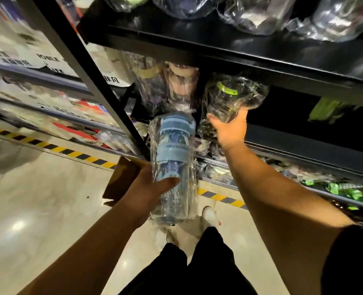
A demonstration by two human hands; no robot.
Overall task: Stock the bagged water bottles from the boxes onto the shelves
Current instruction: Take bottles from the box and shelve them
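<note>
Blue bagged bottle (173, 158): is being held in the air in front of the shelving, cap end pointing up toward the shelves, base pointing down toward the floor (37, 209); its clear bag is wrapping it loosely.
Left hand (148, 188): is gripping the blue bagged bottle round its lower half, thumb lying across the front and the fingers curling behind it.
Green-strapped bagged bottle (234, 96): is sitting at the front of the middle shelf (304, 143), just below the edge of the upper shelf (219, 50), its bag crinkling around it.
Right hand (229, 128): is reaching up with the palm against the base of the green-strapped bagged bottle, thumb splaying to the left; the fingers are hiding behind the bag, so I cannot tell whether they are closing on it.
Pink-capped bagged bottle (176, 86): is standing on the middle shelf just left of the green-strapped one, right above the blue cap.
Upper shelf: is carrying a row of other bagged bottles (261, 15).
Cardboard box (123, 177): is sitting open on the floor behind the left hand, beside the black shelf post (104, 86).
Striped tape (55, 147): is running yellow and black along the floor at the foot of the shelving.
White shoe (209, 216): is showing below the blue bagged bottle.
</note>
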